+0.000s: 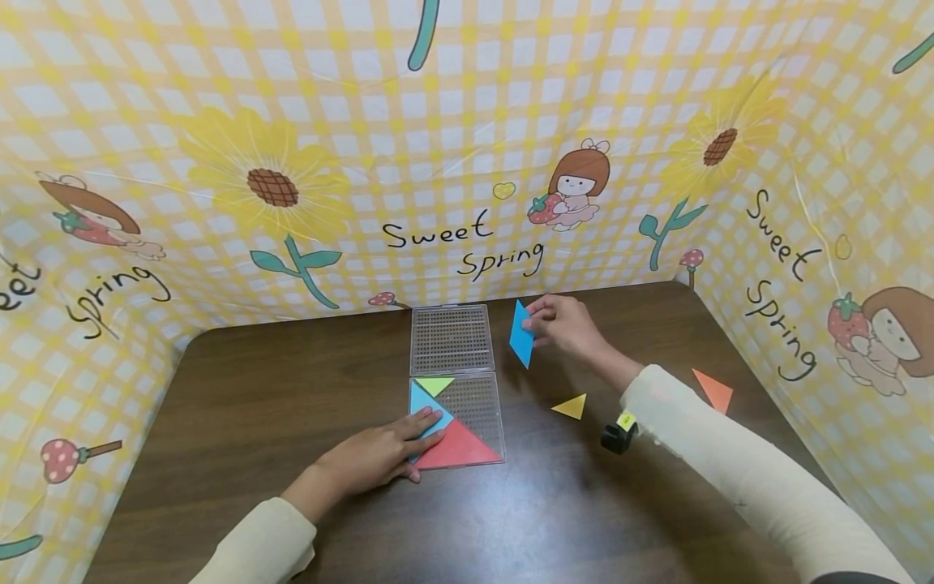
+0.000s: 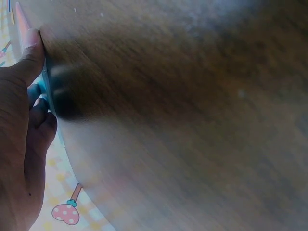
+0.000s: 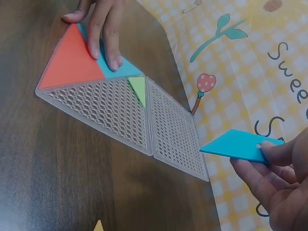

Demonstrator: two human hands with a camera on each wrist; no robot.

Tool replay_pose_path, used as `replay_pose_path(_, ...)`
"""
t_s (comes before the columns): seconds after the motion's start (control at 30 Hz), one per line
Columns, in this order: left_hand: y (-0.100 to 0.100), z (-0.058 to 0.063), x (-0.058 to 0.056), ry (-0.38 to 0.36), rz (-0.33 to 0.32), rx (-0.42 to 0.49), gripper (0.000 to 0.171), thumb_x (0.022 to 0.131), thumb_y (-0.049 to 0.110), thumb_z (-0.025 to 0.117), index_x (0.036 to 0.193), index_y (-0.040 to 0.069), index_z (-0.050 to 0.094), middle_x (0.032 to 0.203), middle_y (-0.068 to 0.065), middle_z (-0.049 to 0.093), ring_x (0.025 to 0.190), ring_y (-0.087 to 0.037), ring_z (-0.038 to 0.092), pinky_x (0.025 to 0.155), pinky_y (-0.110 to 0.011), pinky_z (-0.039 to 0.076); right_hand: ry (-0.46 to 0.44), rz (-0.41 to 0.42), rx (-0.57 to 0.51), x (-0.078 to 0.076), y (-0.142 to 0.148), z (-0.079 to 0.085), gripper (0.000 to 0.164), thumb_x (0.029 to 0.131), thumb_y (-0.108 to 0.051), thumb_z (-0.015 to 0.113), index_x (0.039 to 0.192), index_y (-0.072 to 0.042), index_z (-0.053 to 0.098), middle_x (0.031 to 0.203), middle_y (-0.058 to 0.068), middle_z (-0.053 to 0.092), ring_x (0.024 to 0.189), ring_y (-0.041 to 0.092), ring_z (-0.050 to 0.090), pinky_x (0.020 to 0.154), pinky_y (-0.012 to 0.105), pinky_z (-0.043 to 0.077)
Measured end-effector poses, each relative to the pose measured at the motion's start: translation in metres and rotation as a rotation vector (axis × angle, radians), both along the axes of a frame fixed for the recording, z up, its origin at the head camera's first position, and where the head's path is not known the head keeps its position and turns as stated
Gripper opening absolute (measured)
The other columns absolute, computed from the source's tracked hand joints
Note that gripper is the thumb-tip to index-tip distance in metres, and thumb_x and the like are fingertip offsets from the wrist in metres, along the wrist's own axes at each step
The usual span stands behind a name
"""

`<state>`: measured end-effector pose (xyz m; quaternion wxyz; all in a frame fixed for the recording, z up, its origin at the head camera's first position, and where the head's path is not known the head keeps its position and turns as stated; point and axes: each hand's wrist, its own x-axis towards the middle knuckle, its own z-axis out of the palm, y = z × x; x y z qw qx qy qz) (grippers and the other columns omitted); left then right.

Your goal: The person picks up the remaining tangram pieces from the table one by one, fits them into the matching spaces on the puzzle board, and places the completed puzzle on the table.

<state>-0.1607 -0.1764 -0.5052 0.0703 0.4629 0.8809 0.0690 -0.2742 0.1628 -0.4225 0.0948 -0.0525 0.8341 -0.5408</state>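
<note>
My right hand (image 1: 565,324) pinches a blue parallelogram tangram piece (image 1: 521,334) between thumb and fingers, raised to the right of the clear case. In the right wrist view, this parallelogram (image 3: 240,144) lies nearly flat in the grip. My left hand (image 1: 375,454) rests on the near half of the case, its straight fingers on a large blue triangle (image 1: 423,399) and beside a large red triangle (image 1: 463,446). The thumb is at the case's near left corner. A small green triangle (image 1: 434,385) sits at the top left of that half, whose dotted floor (image 1: 477,401) shows at right.
The dotted far half of the case (image 1: 452,339) lies opened flat toward the wall. A small yellow triangle (image 1: 572,406) lies on the brown table (image 1: 292,373) to the right. Farther right, an orange piece (image 1: 715,391) is partly behind my right sleeve. Checkered cloth (image 1: 409,162) encloses the table.
</note>
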Motion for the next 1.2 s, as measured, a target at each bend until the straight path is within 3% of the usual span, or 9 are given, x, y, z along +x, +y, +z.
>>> replay_pose_path(0.43, 0.0, 0.003, 0.001, -0.019, 0.007, -0.003, 0.064, 0.094, 0.045, 0.055, 0.148, 0.016, 0.037, 0.16, -0.008, 0.024, 0.145, -0.026, 0.028, 0.102, -0.04, 0.045, -0.009, 0.04, -0.007, 0.006, -0.01, 0.0, 0.022, 0.089, -0.009, 0.068, 0.109, -0.001, 0.063, 0.095, 0.016, 0.072, 0.077, 0.023, 0.072, 0.067, 0.036, 0.059)
replay_pose_path(0.7, -0.001, 0.001, 0.001, -0.012, 0.005, -0.003, 0.064, 0.095, 0.046, 0.054, 0.149, 0.017, 0.036, 0.16, -0.007, 0.023, 0.145, -0.026, 0.028, 0.102, -0.04, 0.046, -0.048, 0.044, -0.049, 0.008, -0.016, -0.005, 0.023, 0.088, -0.007, 0.069, 0.109, -0.001, 0.063, 0.095, 0.016, 0.071, 0.075, 0.023, 0.071, 0.077, 0.05, 0.057)
replay_pose_path(0.97, -0.001, -0.001, 0.001, 0.031, -0.013, 0.001, 0.065, 0.094, 0.046, 0.054, 0.148, 0.016, 0.038, 0.159, -0.009, 0.025, 0.144, -0.026, 0.03, 0.099, -0.038, 0.048, -0.052, 0.062, -0.061, 0.011, -0.022, -0.012, 0.022, 0.088, -0.007, 0.069, 0.108, 0.0, 0.064, 0.093, 0.016, 0.071, 0.071, 0.021, 0.07, 0.071, 0.045, 0.058)
replay_pose_path(1.2, -0.001, -0.001, 0.0, 0.036, -0.016, 0.0, 0.065, 0.094, 0.047, 0.054, 0.148, 0.016, 0.038, 0.159, -0.009, 0.025, 0.144, -0.026, 0.03, 0.098, -0.038, 0.049, -0.061, 0.099, -0.099, 0.016, -0.025, -0.015, 0.022, 0.087, -0.007, 0.07, 0.106, 0.001, 0.063, 0.093, 0.017, 0.069, 0.073, 0.023, 0.07, 0.077, 0.055, 0.055)
